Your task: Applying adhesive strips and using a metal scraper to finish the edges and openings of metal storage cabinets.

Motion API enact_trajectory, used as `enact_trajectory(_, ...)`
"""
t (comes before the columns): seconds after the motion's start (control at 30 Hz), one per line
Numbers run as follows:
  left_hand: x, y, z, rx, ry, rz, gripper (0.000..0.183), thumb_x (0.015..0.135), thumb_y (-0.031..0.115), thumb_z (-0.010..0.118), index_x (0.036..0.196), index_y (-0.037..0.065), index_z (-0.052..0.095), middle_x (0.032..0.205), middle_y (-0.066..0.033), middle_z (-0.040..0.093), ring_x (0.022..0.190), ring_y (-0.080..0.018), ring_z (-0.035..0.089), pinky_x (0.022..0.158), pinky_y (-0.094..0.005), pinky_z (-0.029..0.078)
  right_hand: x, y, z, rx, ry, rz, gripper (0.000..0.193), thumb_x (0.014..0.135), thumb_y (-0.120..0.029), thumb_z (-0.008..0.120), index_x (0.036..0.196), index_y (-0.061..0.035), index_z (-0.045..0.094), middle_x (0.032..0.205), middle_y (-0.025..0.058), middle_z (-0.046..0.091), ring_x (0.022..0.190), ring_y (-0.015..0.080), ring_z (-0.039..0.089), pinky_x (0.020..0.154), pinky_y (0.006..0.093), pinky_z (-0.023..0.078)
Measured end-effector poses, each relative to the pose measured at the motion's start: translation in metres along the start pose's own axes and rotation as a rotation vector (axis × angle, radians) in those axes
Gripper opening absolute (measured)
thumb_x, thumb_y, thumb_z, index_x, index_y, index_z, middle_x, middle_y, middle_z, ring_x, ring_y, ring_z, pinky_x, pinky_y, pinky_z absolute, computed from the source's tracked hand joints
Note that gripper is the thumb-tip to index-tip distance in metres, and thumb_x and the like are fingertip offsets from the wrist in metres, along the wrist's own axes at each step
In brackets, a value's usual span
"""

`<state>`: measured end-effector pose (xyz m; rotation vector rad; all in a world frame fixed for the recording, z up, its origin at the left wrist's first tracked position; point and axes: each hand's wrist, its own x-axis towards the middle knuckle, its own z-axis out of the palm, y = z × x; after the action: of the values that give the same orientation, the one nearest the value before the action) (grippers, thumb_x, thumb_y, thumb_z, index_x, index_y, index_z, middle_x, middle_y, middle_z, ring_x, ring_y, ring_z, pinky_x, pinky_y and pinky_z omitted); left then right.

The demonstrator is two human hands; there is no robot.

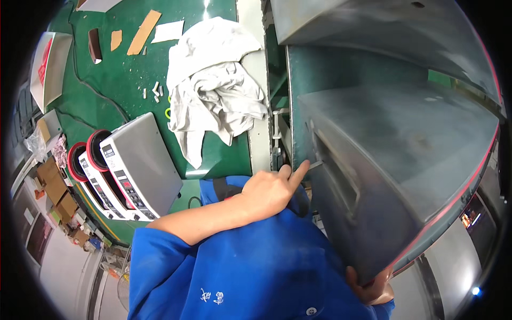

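Note:
A large dark grey moulded shell (394,154) with a long recessed slot (338,173) in its side stands tilted in front of me on the right. At its lower corner, my right hand (370,285) is closed around the edge, with part of the hand hidden behind the shell. My left hand (272,189) is beside the upper end of the slot. Its index finger is stretched out toward the shell, while the other fingers are partly curled. Just past that fingertip shows a thin pale sliver (317,165); I cannot tell whether the finger touches it.
Another grey shell (384,26) lies at the far right. A crumpled white cloth (218,85) rests on the green table (224,154). Grey machines with red-rimmed discs (141,165), cardboard strips (144,33) and several small white pieces (156,90) are left of it. A gap with metal fittings (277,133) runs alongside.

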<state>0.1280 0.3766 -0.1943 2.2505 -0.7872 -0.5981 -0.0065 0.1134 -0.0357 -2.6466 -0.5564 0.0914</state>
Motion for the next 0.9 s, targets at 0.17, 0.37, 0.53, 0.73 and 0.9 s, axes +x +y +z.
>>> enact_trajectory(0.17,0.015,-0.009,0.013,0.017,0.010,-0.025,0.059,0.066,0.003,0.050,0.125,0.000,0.043,0.064,-0.0106,0.046,0.043,-0.0217,0.051,0.038,-0.0337,0.043,0.001,-0.006,-0.002,0.037,-0.014,0.079,0.080,0.071,-0.005,0.067,0.128,0.0099,0.013,0.113,0.0440,0.035,0.099,0.0464,0.049,0.085,0.0510,0.041)
enact_trajectory(0.37,0.012,-0.014,0.010,-0.056,0.007,-0.038,0.059,0.067,0.001,0.050,0.125,0.001,0.042,0.065,-0.0116,0.049,0.046,-0.0243,0.051,0.042,-0.0351,0.044,0.020,-0.009,-0.007,0.007,-0.053,0.016,0.078,0.073,-0.008,0.067,0.128,0.0106,0.014,0.114,0.0423,0.036,0.100,0.0448,0.050,0.085,0.0486,0.042)
enact_trajectory(0.53,0.007,-0.016,0.010,-0.186,-0.111,-0.143,0.055,0.068,0.000,0.048,0.123,0.003,0.045,0.072,-0.0138,0.055,0.058,-0.0311,0.057,0.052,-0.0399,0.046,0.029,-0.014,-0.007,0.006,-0.061,0.055,0.079,0.073,-0.009,0.067,0.128,0.0108,0.014,0.116,0.0410,0.036,0.104,0.0446,0.048,0.087,0.0477,0.040)
enact_trajectory(0.73,0.015,-0.033,0.007,-0.249,-0.127,-0.117,0.049,0.069,0.001,0.047,0.118,0.004,0.049,0.078,-0.0159,0.060,0.064,-0.0320,0.060,0.055,-0.0418,0.047,0.030,-0.019,-0.008,-0.011,-0.076,0.112,0.078,0.074,-0.009,0.066,0.128,0.0112,0.015,0.116,0.0418,0.035,0.106,0.0449,0.046,0.089,0.0477,0.039)
enact_trajectory(0.9,0.025,-0.031,0.006,-0.181,-0.125,-0.112,0.050,0.068,0.002,0.049,0.118,0.005,0.050,0.076,-0.0145,0.060,0.063,-0.0315,0.059,0.054,-0.0411,0.046,0.052,-0.023,-0.006,-0.096,-0.101,-0.018,0.077,0.073,-0.008,0.067,0.127,0.0121,0.016,0.113,0.0444,0.035,0.100,0.0444,0.050,0.086,0.0470,0.042)
